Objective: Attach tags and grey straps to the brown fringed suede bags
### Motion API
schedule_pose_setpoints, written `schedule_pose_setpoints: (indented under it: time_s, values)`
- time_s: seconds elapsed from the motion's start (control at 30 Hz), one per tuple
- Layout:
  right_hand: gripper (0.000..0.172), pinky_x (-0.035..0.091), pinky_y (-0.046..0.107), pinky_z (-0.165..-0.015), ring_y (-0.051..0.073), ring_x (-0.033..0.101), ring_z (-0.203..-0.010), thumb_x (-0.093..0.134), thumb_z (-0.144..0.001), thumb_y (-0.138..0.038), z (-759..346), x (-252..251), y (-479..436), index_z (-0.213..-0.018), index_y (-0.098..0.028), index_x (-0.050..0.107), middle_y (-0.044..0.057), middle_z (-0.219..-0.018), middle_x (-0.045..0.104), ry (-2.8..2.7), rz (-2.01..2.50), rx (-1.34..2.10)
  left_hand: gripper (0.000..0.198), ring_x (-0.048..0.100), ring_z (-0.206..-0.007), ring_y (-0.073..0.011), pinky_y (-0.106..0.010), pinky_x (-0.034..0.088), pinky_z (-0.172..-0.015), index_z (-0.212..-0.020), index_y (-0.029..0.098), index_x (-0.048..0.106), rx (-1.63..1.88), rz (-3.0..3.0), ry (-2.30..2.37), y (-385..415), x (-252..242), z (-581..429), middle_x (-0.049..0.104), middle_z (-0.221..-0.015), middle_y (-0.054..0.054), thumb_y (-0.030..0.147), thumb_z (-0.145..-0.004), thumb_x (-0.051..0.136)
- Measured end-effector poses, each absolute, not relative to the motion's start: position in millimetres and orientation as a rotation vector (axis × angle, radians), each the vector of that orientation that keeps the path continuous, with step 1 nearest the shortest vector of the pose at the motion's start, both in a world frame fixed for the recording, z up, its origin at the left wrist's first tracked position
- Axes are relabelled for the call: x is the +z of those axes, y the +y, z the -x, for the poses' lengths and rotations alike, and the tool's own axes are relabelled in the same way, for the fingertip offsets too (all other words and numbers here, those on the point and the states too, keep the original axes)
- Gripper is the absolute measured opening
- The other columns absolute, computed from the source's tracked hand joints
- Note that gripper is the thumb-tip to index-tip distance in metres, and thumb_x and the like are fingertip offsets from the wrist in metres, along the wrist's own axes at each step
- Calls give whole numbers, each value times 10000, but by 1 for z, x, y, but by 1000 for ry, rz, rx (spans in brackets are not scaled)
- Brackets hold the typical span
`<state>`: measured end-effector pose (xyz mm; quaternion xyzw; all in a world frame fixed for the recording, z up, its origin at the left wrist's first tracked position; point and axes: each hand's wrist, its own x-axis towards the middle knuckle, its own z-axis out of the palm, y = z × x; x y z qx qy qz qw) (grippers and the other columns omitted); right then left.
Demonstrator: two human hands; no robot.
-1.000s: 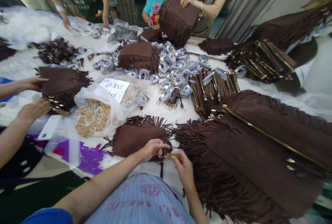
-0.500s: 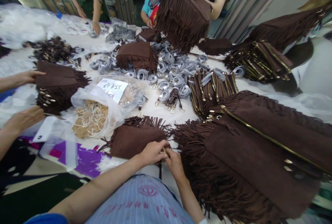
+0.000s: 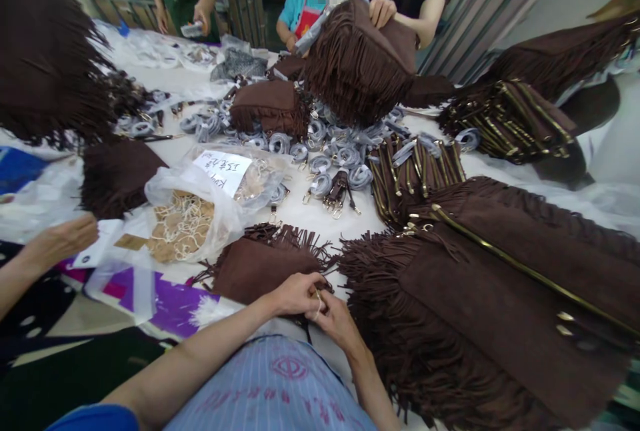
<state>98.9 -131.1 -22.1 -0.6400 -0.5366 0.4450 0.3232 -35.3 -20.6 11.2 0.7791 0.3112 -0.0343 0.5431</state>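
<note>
In front of me lies a small brown fringed pouch on the table. At its near right corner my left hand is closed, thumb and finger pinched on a pale string. My right hand meets it from the right, its fingers closed on the same string, which loops between the hands. What the string is fixed to is hidden by the fingers. Just ahead sits an open clear plastic bag of brown tags with white strings, a handwritten paper on top.
A big brown fringed bag fills the right side. Ahead are grey coiled straps and zipped brown pouches. At left, a co-worker's hand is beside a dark fringed pouch. Across the table a person holds a fringed bag.
My hands stay at the pouch corner; the string now loops over my right fingers. The left co-worker's dark fringed bag has risen close at upper left. The bag across the table has dropped slightly.
</note>
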Motion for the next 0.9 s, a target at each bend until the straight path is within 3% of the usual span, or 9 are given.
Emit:
schedule_pose_setpoints:
  time_s: [0.1, 0.23, 0.43, 0.53, 0.67, 0.8, 0.9]
  values:
    - [294, 410, 237, -632, 165, 571, -691, 560, -850, -466, -98, -22, -134, -828, -183, 639, 11, -759, 638, -1435, 1715, 1106, 455, 595, -648, -133, -183, 407, -580, -1152, 136, 592, -31, -1745, 740, -24, -1, 38, 659, -734, 7, 142, -699, 557]
    - [497, 414, 276, -652, 194, 582, -694, 272, -959, -482, -92, -32, -138, -747, -200, 623, 55, -738, 641, -1338, 1863, 945, 470, 577, -644, -127, -176, 395, -588, -1161, 144, 597, 6, -1785, 763, -28, -6, 41, 627, -698, 18, 91, -697, 539]
    - [580, 381, 283, -476, 199, 555, -444, 204, -966, -509, -88, -56, -146, -687, -217, 620, 12, -461, 552, -1152, 2048, 863, 439, 589, -639, -130, -186, 407, -618, -1170, 165, 607, 79, -1849, 744, -33, 2, 48, 652, -718, 15, 127, -739, 532]
    - [609, 413, 277, -497, 202, 590, -502, 162, -972, -497, -85, -61, -148, -734, -208, 642, 36, -542, 618, -1125, 2074, 809, 382, 627, -710, -150, -195, 424, -671, -1113, 185, 643, 69, -1962, 627, -31, 11, 49, 688, -785, -4, 127, -748, 543]
    - [587, 420, 272, -542, 202, 608, -581, 160, -970, -468, -84, -60, -152, -809, -194, 654, 63, -660, 669, -1162, 2102, 711, 420, 658, -825, -183, -215, 430, -732, -1176, 239, 611, 1, -2167, 465, -28, 21, 47, 715, -924, -26, 112, -782, 536]
    - [528, 379, 271, -590, 201, 592, -631, 250, -947, -509, -89, -55, -158, -738, -212, 633, 73, -708, 655, -1267, 2142, 596, 321, 624, -679, -179, -220, 409, -628, -1080, 240, 606, -130, -2276, 443, -34, 18, 47, 667, -734, -4, 127, -783, 561]
    - [523, 338, 265, -571, 193, 571, -629, 253, -964, -518, -96, -56, -162, -783, -210, 634, 74, -723, 647, -1284, 2196, 516, 262, 572, -627, -139, -206, 393, -611, -992, 232, 586, -20, -2155, 451, -37, 12, 48, 603, -676, 30, 110, -761, 573]
